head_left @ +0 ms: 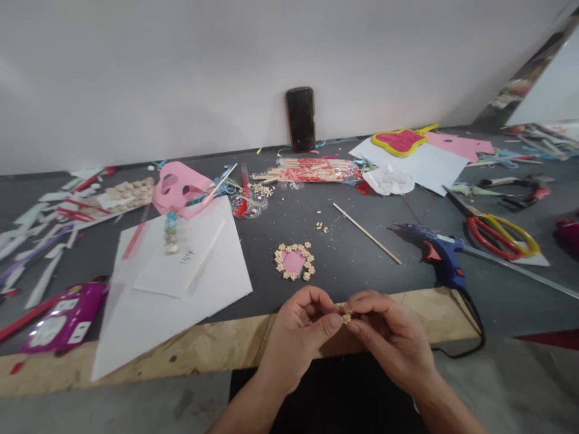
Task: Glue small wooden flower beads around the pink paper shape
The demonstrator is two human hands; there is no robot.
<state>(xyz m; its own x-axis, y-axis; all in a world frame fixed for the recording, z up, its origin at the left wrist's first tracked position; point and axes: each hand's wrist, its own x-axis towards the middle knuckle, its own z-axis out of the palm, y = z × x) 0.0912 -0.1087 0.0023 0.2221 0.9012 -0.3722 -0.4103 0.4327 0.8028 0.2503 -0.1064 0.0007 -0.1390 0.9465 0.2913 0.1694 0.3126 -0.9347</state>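
Observation:
Between the fingertips of both hands is a small beige flower-shaped piece [346, 318], held just above the table's wooden front edge. My left hand [305, 331] pinches it from the left, thumb and fingers closed. From the other side my right hand [389, 337] pinches it too. Beyond my hands lies a pink paper piece [294, 262] ringed by several similar beige flower pieces [310, 259]. A few loose beige bits [321, 227] lie behind it. To the right of these rests a thin wooden stick [366, 233].
A blue glue gun [446, 253] with a black cord and red-and-yellow-handled scissors [493, 232] lie at right. White sheets [212, 283] cover the left side, near a purple packet [66, 319]. A phone [301, 119] leans on the wall behind bundled sticks [312, 170].

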